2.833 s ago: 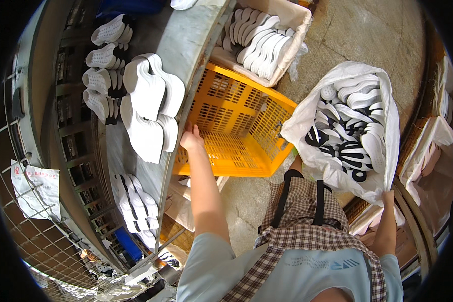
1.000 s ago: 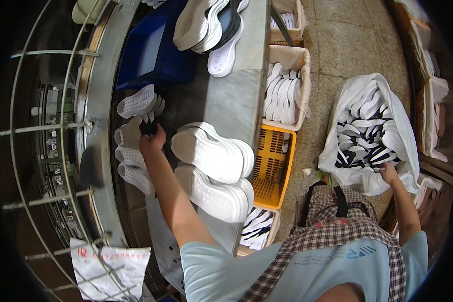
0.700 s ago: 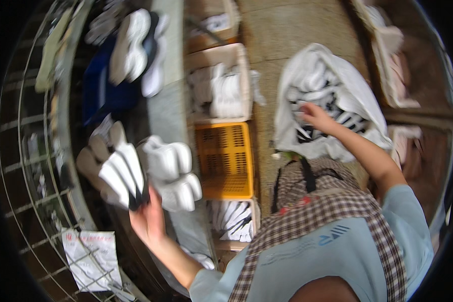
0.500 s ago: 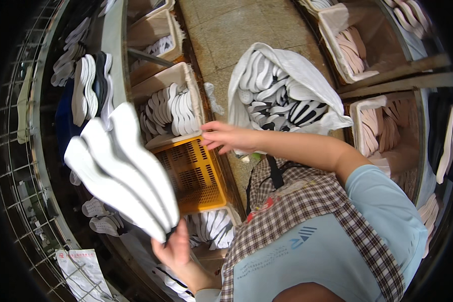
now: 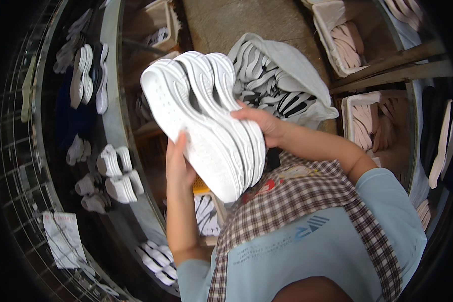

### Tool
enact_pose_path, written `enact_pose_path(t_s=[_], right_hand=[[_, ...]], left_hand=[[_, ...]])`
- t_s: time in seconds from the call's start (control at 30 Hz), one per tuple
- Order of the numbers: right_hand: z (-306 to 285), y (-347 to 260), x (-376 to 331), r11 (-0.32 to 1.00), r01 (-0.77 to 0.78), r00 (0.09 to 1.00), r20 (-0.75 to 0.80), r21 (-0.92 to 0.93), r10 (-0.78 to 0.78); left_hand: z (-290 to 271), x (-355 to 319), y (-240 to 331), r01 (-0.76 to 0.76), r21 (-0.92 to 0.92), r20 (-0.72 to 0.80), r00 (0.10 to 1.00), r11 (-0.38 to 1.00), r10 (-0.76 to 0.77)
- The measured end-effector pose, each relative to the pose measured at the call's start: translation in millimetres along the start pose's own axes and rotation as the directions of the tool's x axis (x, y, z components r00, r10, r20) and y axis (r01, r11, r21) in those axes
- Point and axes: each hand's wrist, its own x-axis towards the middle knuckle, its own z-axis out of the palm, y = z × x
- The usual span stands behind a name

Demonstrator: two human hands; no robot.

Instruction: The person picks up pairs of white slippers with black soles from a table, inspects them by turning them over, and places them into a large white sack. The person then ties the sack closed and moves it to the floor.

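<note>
A small stack of white shoe soles (image 5: pixel 211 131) is held up in front of my chest between both hands. My left hand (image 5: pixel 180 163) grips its left side, with the thumb lying against the face of the front sole. On the right side, my right hand (image 5: pixel 262 124) is closed around the edge of the stack. The soles lie one against another, fanned apart at the far end. Behind them stands a white sack (image 5: pixel 299 56) filled with white, grey and black soles. Most of the yellow crate (image 5: pixel 200 185) is hidden behind the stack and my left arm.
On the left, a shelf (image 5: pixel 117 100) bears several groups of white and dark soles beside a wire mesh (image 5: pixel 22 166). Lined bins of pinkish soles (image 5: pixel 360 121) stand at the right. Below the yellow crate, a bin holds white soles (image 5: pixel 206 215).
The white soles have moved from the left shelf side to the middle, in front of me. My right hand, empty before, has taken hold of them too.
</note>
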Motion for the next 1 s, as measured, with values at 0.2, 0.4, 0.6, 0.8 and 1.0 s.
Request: enact_pose_path(t_s=[0.2, 0.4, 0.6, 0.8, 1.0], right_hand=[[-1.2, 0.4, -13.6, 0.98, -0.192, 0.977, -0.083, 0.049, 0.195], [-8.8, -1.5, -30.6, 0.911, -0.402, 0.858, -0.308, 0.094, 0.411], [-15.6, 0.5, -33.8, 0.892, -0.421, 0.821, -0.35, 0.161, 0.451], [-18.7, -0.9, -35.2, 0.892, -0.413, 0.814, -0.365, 0.184, 0.452], [-1.2, -2.6, -30.3, 0.932, -0.229, 0.939, -0.318, -0.282, 0.135]], left_hand=[[1.4, 41.9, -7.5, 0.21, 0.047, 0.045, 0.976, 0.977, -0.212], [10.7, 38.0, -33.0, 0.4, -0.077, 0.086, 0.915, 0.913, -0.393], [-6.4, 52.1, -60.3, 0.468, -0.198, 0.316, 0.862, 0.861, -0.396], [-10.7, 59.6, -68.3, 0.217, 0.153, 0.375, 0.89, 0.964, -0.26], [-7.2, 49.9, -51.5, 0.221, -0.044, 0.148, 0.966, 0.974, -0.212]])
